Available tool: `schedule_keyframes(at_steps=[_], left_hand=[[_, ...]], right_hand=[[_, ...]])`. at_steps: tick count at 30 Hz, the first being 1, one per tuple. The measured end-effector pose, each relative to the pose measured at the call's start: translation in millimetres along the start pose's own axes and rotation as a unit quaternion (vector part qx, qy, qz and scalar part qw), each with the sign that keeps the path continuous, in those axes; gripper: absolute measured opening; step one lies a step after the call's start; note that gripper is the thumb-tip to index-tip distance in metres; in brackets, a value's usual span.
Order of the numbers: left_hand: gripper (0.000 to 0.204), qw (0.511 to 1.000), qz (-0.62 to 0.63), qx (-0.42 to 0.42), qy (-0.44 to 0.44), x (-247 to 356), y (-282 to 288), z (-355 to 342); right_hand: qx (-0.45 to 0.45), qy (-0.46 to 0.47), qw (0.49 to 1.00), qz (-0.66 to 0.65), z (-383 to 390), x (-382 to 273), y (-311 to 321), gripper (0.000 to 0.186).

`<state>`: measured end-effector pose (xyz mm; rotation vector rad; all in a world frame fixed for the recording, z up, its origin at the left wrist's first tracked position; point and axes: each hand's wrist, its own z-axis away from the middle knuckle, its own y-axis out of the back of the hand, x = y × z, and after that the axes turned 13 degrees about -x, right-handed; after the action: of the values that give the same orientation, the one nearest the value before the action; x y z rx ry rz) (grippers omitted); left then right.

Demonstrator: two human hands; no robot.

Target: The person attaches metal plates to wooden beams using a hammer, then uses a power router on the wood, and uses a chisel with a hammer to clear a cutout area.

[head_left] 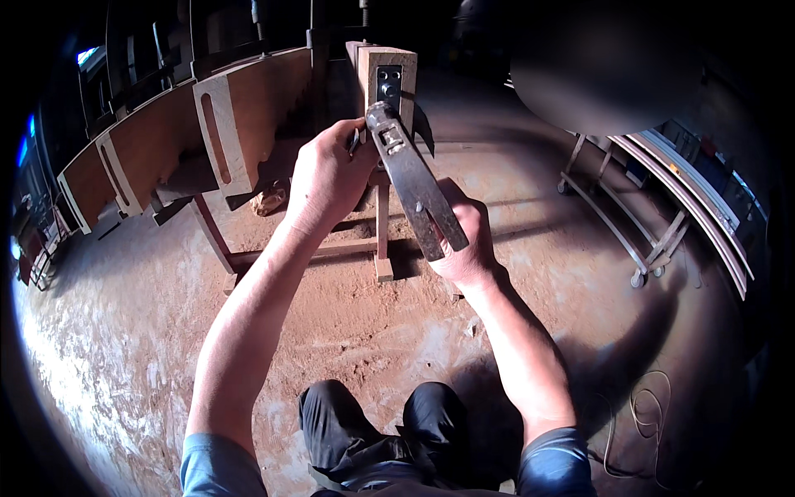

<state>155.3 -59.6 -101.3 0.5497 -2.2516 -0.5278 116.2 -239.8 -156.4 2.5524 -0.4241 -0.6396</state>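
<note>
The floor [339, 352] holds up a wood stand [382, 222]. Brown dust [352, 290] lies under the stand and in front of it. Big boards [277, 87] sit on edge above the stand. To its right, a cart [607, 224] on wheels carries long sheets [694, 184]. A loopy cord [650, 418] lies in front of the stand, off to the right.

Dark claw hammer [416, 186] — slanted near metal plate [390, 81] on wooden beam [392, 57]

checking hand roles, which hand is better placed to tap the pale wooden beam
Probably the right hand: it appears to hold the dark metal claw hammer. The left hand is close to the pale rectangular wooden beam.
</note>
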Motion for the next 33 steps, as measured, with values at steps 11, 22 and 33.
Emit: schedule_keyframes(at_steps=[11, 22, 33], left_hand=[[0.027, 0.997, 0.074, 0.007, 0.023, 6, -4, 0], [0.033, 0.995, 0.095, 0.009, 0.038, 2, -6, 0], [0.033, 0.996, 0.073, 0.011, 0.044, 11, -1, 1]], right_hand=[[0.034, 0.061, 0.995, -0.072, -22, -4, -5, 0.019], [0.036, 0.015, 0.999, 0.009, -39, -13, 20, 0.019], [0.061, 0.116, 0.991, -0.029, -53, -8, 21, 0.029]])
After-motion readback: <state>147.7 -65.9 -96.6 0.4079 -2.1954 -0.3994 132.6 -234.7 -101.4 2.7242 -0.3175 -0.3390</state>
